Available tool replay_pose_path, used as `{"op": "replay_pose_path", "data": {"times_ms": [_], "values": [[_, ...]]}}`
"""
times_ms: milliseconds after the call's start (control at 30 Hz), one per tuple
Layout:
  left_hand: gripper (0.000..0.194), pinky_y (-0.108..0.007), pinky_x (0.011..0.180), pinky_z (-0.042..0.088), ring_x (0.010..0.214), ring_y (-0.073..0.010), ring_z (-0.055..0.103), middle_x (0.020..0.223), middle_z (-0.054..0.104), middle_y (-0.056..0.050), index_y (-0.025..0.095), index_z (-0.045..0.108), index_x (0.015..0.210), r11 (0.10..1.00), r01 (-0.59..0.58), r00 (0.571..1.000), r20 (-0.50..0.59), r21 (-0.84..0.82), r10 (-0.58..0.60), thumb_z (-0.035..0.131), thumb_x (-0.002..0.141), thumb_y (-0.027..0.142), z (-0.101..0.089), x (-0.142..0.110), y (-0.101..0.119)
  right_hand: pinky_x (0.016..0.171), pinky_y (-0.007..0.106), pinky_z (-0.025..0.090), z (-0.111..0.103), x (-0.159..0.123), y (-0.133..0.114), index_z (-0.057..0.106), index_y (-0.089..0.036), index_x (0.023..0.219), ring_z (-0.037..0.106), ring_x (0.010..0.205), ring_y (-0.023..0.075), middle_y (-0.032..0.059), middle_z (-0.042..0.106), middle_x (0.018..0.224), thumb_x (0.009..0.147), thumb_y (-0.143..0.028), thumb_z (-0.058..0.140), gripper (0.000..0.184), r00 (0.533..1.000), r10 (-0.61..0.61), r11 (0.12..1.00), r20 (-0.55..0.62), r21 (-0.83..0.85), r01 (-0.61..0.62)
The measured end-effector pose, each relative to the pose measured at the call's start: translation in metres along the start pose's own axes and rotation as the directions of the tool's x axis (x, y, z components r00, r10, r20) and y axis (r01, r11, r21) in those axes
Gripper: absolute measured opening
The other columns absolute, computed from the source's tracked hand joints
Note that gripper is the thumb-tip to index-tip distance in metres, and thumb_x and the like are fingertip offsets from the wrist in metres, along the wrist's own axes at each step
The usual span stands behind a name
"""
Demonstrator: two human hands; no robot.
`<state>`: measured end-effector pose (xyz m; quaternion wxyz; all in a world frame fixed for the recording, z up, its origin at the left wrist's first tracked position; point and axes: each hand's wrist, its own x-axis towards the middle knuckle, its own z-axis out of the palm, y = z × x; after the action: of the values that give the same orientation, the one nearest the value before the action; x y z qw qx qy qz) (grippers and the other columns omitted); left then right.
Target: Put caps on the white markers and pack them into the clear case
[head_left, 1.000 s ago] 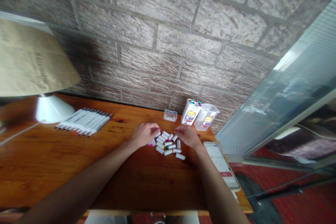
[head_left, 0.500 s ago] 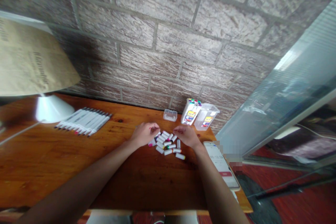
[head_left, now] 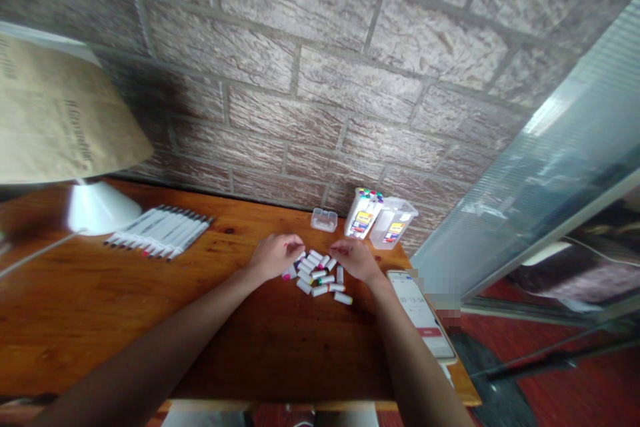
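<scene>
Hardly anything had moved since the earlier frame; both hands kept their places over the loose white caps (head_left: 319, 274) on the wooden table (head_left: 240, 333). The left hand (head_left: 277, 257) had its fingers curled narrow at the pile's left edge, caps just beside the tips. The right hand's (head_left: 357, 259) fingers bent toward the far right edge, caps just below them. Whether either pinched a cap, I could not tell.
</scene>
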<state>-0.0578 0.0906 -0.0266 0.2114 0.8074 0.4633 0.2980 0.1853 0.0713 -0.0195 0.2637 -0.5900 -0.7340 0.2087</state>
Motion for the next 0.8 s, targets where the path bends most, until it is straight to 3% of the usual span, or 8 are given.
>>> {"op": "replay_pose_path", "data": {"times_ms": [533, 800], "values": [[0.021, -0.023, 0.07, 0.046, 0.077, -0.0158, 0.068, 0.086, 0.077, -0.001, 0.024, 0.074, 0.09, 1.0, 0.002, 1.0, -0.004, 0.003, -0.002, 0.056, 0.089, 0.036, 0.0005, 0.0001, -0.0011, 0.069, 0.024, 0.048, -0.0007, -0.0016, -0.0039, 0.076, -0.023, 0.085, 0.068, 0.075, 0.0165, 0.0008, 0.077, 0.082, 0.088, -0.026, 0.057, 0.019, 1.0, -0.023, 1.0, 0.006, -0.012, 0.023], [0.021, -0.023, 0.07, 0.046, 0.076, -0.0157, 0.068, 0.088, 0.077, -0.001, 0.024, 0.073, 0.09, 1.0, -0.022, 1.0, -0.014, 0.011, 0.022, 0.056, 0.089, 0.035, 0.0023, 0.001, -0.0028, 0.061, 0.024, 0.041, -0.0023, -0.0031, -0.0067, 0.072, -0.021, 0.074, 0.059, 0.063, 0.0141, -0.0002, 0.069, 0.068, 0.092, -0.035, 0.052, 0.03, 0.999, -0.046, 0.998, 0.024, -0.051, 0.048]]}}
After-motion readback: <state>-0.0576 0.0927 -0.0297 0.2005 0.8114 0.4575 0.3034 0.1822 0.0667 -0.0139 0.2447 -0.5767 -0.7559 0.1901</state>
